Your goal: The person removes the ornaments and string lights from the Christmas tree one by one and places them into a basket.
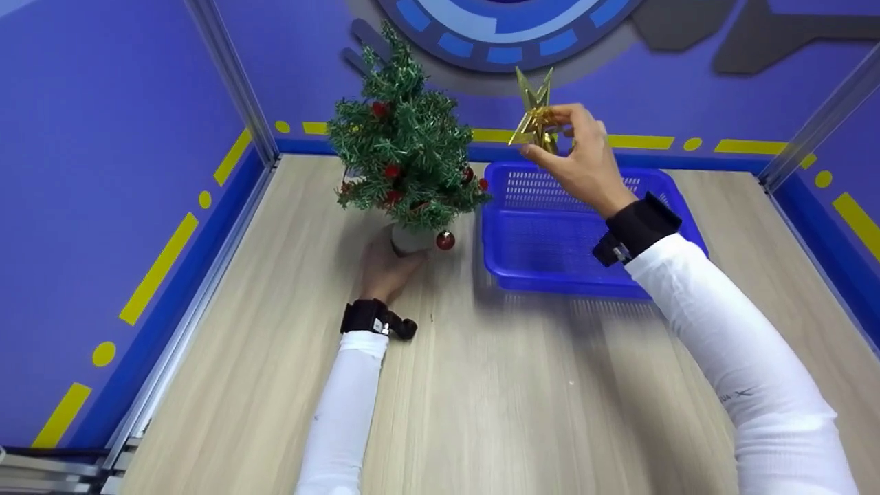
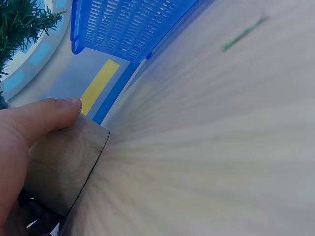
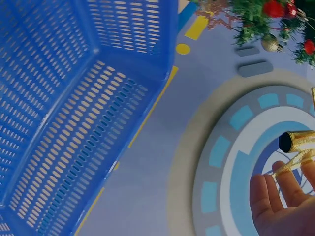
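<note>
A small green Christmas tree [image 1: 412,137] with red baubles stands upright on the table. My left hand [image 1: 386,268] grips its round base [image 1: 411,240] low down. In the left wrist view, the thumb lies along the wooden-looking base [image 2: 69,160]; the other fingers are mostly hidden. To the right of the treetop, my right hand [image 1: 588,161] holds a shiny gold star tree topper [image 1: 533,103] between thumb and fingers, up in the air. The star's hollow gold socket [image 3: 298,141] shows beside the fingers in the right wrist view. Star and tree are apart.
A blue perforated plastic basket [image 1: 505,280] sits on the table right of the tree, below my right hand. Blue-purple panels [image 1: 124,172] wall in the left, back and right. A green sprig [image 2: 244,33] lies on the tabletop [image 1: 481,385].
</note>
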Motion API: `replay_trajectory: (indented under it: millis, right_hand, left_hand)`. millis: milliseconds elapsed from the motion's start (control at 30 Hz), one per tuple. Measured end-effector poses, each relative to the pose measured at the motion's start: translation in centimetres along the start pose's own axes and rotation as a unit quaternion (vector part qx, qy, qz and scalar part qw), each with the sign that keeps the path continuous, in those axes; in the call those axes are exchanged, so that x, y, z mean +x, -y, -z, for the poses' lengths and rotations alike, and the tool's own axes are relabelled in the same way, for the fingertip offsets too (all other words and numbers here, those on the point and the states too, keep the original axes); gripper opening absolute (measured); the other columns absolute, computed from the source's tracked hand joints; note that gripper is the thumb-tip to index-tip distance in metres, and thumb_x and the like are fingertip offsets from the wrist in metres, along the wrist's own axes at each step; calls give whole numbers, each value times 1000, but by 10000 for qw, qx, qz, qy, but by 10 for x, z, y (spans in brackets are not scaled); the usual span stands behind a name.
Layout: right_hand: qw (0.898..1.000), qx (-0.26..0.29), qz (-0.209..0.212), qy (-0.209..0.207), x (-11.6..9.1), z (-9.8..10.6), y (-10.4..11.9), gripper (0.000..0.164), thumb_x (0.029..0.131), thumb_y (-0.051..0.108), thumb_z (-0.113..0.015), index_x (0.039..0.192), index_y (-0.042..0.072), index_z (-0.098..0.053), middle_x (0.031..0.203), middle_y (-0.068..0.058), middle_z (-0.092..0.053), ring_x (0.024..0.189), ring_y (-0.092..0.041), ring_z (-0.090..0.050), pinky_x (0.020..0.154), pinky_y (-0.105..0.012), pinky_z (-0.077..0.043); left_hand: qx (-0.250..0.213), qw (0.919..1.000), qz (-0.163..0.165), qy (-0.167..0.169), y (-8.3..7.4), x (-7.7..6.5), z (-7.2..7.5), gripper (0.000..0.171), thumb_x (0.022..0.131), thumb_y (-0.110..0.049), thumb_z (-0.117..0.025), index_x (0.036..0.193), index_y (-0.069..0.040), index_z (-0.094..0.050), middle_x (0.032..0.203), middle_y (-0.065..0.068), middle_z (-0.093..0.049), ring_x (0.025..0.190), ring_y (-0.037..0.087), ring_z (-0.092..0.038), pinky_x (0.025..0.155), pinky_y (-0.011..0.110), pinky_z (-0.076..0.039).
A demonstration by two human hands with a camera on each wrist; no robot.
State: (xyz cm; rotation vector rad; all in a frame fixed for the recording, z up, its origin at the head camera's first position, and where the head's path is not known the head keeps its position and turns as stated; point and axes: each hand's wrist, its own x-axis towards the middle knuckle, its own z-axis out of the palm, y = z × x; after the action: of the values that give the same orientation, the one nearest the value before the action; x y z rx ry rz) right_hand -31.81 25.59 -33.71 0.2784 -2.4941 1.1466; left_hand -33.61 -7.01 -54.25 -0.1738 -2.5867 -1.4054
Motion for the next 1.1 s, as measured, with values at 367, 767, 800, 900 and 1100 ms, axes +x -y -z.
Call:
replay_trajectory:
  millis: [367, 767, 800, 900, 1100]
  right_hand:
    - [9936, -641, -226, 898, -10, -6, -17, 76, 85, 59, -75, 140, 12, -52, 138, -9, -58, 132, -32, -46, 112, -53, -36]
    - [9790, -1311, -120, 1558, -32, -13, -53, 68, 84, 47, -81, 133, 6, -57, 127, -13, -62, 121, -32, -50, 114, -52, -28]
    - [9755, -1399, -139, 1692, -34, -13, -56, 67, 84, 47, -81, 133, 7, -57, 127, -13, -62, 121, -33, -50, 114, -53, -27]
    - [9649, -1676, -65, 2021, -37, -12, -62, 65, 83, 45, -82, 131, 7, -59, 130, -14, -62, 126, -35, -52, 120, -54, -20]
    - [9462, -2212, 178, 2355, -40, -9, -67, 69, 80, 43, -83, 130, 1, -58, 131, -20, -62, 128, -39, -52, 119, -57, -22]
  left_hand:
    - [66, 9997, 223, -24, 3, -4, -1, 72, 72, -43, -89, 132, -17, -60, 118, 3, -70, 105, 20, -64, 93, 40, -51]
    - [-79, 9997, 230, 38, 1, -4, -3, 68, 72, -38, -89, 130, -15, -62, 117, 2, -70, 103, 19, -64, 91, 40, -51]
    - [-94, 9997, 223, 55, 1, -4, -3, 69, 72, -39, -89, 131, -15, -61, 118, 2, -69, 104, 20, -64, 91, 41, -51]
    - [-65, 9998, 204, 42, 2, -2, -3, 71, 72, -41, -88, 132, -14, -61, 120, 3, -69, 106, 21, -64, 93, 41, -51]
    - [123, 9998, 148, -25, 2, 1, -2, 73, 72, -46, -86, 133, -15, -60, 118, 3, -69, 105, 21, -63, 90, 41, -51]
